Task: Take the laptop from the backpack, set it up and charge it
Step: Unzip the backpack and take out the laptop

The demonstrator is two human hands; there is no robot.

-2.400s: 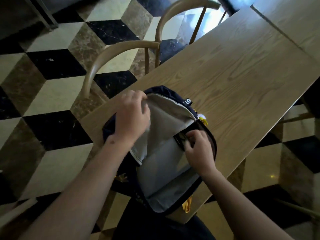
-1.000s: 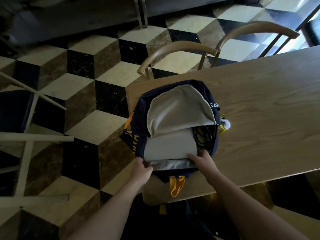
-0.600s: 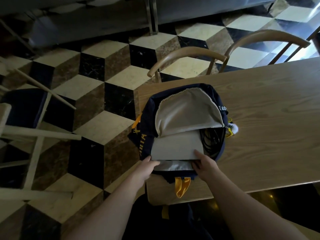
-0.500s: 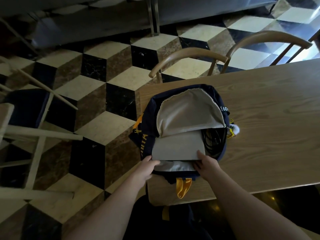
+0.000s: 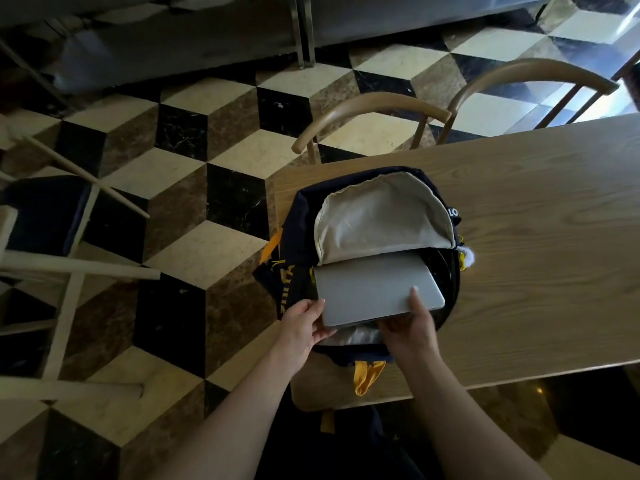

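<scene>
Hands first: the left hand [image 5: 304, 325] grips the near left corner of the laptop [image 5: 375, 289], thumb lying on the lid and fingers curled beneath the edge, while the right hand [image 5: 410, 329] holds the near right part, its thumb [image 5: 414, 295] pressed flat on the grey lid and the other fingers hidden underneath. Both hands are clamped on the machine, set apart at its two near corners. The laptop is closed, silver-grey, and lies half out of the backpack [image 5: 298, 230], its far edge tucked under the pale lining flap [image 5: 381, 220] at 12 o'clock from the hands, its near edge reaching past the mouth of the bag. The backpack is dark navy with yellow lettering on its left side and lies flat on the wooden table [image 5: 536, 237], close to the table's near left corner. Dark cables [image 5: 446, 268] show inside the bag at 2 o'clock from the right hand. A small white fluffy charm [image 5: 467, 259] with yellow cord hangs at the bag's right side, resting on the table. A yellow strap [image 5: 367, 375] trails from the bag's near end at 6 o'clock. Two curved wooden chair backs [image 5: 370, 107] stand at the table's far side, at 12 and 1 o'clock. Beyond, at 9 to 11 o'clock, lies a cube-patterned tiled floor [image 5: 194, 161].
</scene>
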